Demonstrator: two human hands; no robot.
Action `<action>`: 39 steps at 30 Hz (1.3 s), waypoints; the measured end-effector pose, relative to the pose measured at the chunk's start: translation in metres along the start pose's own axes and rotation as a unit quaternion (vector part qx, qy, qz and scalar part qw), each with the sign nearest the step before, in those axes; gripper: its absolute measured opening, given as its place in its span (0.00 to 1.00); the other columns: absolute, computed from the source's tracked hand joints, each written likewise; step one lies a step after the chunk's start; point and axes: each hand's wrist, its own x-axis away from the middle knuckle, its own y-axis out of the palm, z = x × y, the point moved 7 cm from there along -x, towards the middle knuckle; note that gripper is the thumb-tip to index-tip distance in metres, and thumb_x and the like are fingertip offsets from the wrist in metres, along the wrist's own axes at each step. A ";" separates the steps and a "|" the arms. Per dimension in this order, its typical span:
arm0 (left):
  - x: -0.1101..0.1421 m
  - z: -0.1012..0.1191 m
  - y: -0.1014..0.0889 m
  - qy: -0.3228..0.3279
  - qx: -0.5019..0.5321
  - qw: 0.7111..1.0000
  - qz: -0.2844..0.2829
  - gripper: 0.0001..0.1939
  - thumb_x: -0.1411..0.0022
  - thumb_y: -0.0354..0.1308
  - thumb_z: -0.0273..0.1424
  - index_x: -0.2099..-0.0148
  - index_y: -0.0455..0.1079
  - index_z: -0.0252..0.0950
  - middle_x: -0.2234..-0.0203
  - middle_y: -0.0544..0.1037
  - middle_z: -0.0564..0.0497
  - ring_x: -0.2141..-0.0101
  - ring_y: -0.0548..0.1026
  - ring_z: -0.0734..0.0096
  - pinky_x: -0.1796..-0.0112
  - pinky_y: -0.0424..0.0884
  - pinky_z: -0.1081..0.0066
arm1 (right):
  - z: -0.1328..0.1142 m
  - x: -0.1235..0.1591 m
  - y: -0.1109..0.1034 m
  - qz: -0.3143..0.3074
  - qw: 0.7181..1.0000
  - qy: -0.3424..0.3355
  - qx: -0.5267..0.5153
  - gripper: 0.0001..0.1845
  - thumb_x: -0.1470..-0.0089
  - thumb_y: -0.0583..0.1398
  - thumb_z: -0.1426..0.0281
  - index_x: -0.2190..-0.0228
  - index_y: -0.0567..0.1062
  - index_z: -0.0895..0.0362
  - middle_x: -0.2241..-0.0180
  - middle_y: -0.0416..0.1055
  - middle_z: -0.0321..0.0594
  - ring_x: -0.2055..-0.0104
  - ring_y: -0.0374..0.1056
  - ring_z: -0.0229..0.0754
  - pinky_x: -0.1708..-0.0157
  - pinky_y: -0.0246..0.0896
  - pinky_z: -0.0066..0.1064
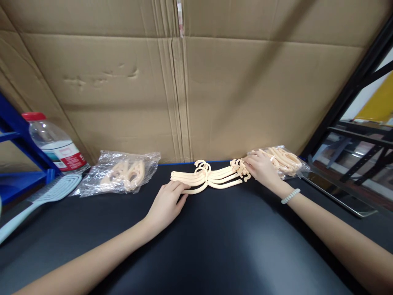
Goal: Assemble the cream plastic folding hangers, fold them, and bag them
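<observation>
Several cream plastic clothes hangers point(222, 185) lie in an overlapping row on the black tabletop, their curved hooks pointing toward the cardboard. My left hand point(166, 203) is closed on the left end of the nearest hanger, thumb and fingers pinched together. A small heap of cream hook-shaped pieces point(238, 167) lies at the right ends of the hangers. Over its right side my right hand point(263, 169) is closed, fingertips down among the pieces; whatever they pinch is hidden. A clear bag of cream plastic parts point(285, 160) lies just behind and right of this hand.
Left of the hangers is another clear bag with cream parts point(123, 174). Beyond it are a pale blue hairbrush point(58, 190) and a red-capped plastic bottle point(58, 143). A cardboard wall point(123, 94) closes the back. At right lies a dark flat glossy object point(340, 196).
</observation>
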 end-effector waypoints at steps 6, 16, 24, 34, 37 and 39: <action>0.000 0.004 0.000 0.034 0.052 0.998 0.015 0.09 0.35 0.49 0.24 0.57 0.70 0.35 0.62 0.74 0.45 0.58 0.71 0.61 0.56 0.69 0.61 | 0.021 0.007 -0.048 0.192 0.959 0.183 -0.096 0.11 0.43 0.56 0.66 0.67 0.77 0.59 0.69 0.72 0.45 0.68 0.66 0.45 0.67 0.62 0.36; 0.006 0.016 -0.008 0.048 0.058 0.997 0.024 0.09 0.34 0.44 0.23 0.58 0.66 0.35 0.62 0.68 0.46 0.61 0.69 0.64 0.58 0.69 0.63 | -0.010 0.027 -0.060 0.155 0.787 0.358 -0.479 0.16 0.50 0.63 0.60 0.62 0.77 0.57 0.79 0.73 0.37 0.78 0.68 0.38 0.80 0.59 0.27; 0.025 0.028 -0.019 0.047 0.090 0.994 0.037 0.07 0.34 0.45 0.23 0.58 0.63 0.37 0.65 0.70 0.48 0.64 0.69 0.66 0.62 0.69 0.66 | -0.052 0.063 -0.027 0.038 0.634 0.430 -0.642 0.17 0.53 0.66 0.58 0.67 0.80 0.58 0.64 0.78 0.47 0.64 0.75 0.46 0.71 0.68 0.30; 0.025 0.026 -0.021 0.025 0.134 0.990 0.034 0.11 0.34 0.45 0.24 0.52 0.64 0.37 0.61 0.72 0.47 0.60 0.72 0.65 0.58 0.71 0.66 | -0.058 0.076 -0.008 0.008 0.554 0.468 -0.689 0.18 0.60 0.72 0.67 0.66 0.74 0.53 0.67 0.78 0.38 0.66 0.72 0.37 0.65 0.67 0.27; 0.024 0.026 -0.022 0.015 0.137 0.990 0.031 0.12 0.34 0.44 0.23 0.53 0.66 0.37 0.62 0.71 0.47 0.60 0.72 0.65 0.58 0.70 0.66 | -0.059 0.074 -0.003 -0.015 0.529 0.458 -0.715 0.20 0.58 0.71 0.68 0.62 0.73 0.51 0.66 0.77 0.36 0.61 0.71 0.37 0.58 0.66 0.29; 0.024 0.024 -0.022 0.001 0.139 0.990 0.035 0.11 0.34 0.44 0.23 0.55 0.66 0.37 0.63 0.70 0.48 0.61 0.71 0.66 0.59 0.70 0.68 | -0.061 0.073 0.000 -0.044 0.530 0.447 -0.719 0.15 0.57 0.71 0.68 0.65 0.75 0.53 0.66 0.76 0.36 0.57 0.70 0.38 0.56 0.65 0.28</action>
